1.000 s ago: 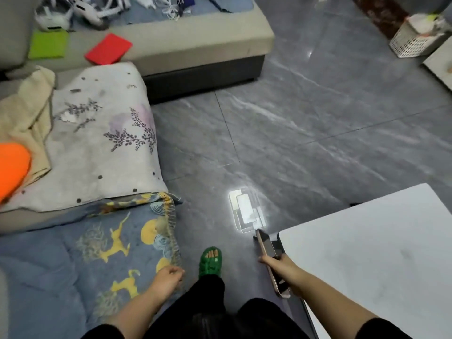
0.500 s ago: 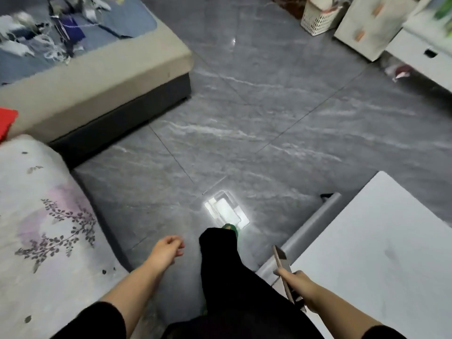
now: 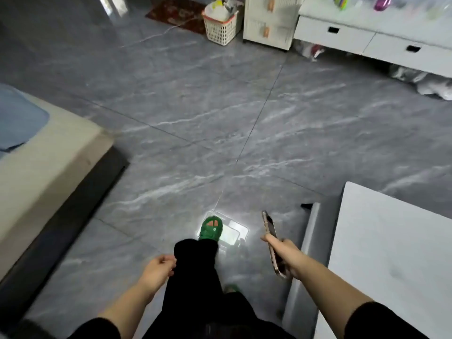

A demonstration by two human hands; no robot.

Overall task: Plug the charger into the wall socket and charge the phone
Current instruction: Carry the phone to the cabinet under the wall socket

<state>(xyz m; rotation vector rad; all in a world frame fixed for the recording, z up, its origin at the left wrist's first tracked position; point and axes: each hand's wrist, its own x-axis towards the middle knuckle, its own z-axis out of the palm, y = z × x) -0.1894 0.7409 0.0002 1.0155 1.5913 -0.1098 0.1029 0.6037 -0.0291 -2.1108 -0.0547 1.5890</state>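
Note:
My right hand grips a phone with a gold-coloured edge, held edge-on and pointing forward over the grey floor, beside the white table. My left hand hangs loosely curled at my left thigh and holds nothing. No charger or wall socket shows in the head view. My leg in black trousers and a green sandal steps forward between the hands.
A white table stands at the right, a beige sofa at the left. At the far side stand a white laundry basket, a small drawer unit and a long white cabinet. The grey marble floor spreads between them.
The view has swung right and forward, away from the sofa blankets toward the far cabinets. I have stepped forward. My right hand keeps the phone, and my left hand has left the blanket.

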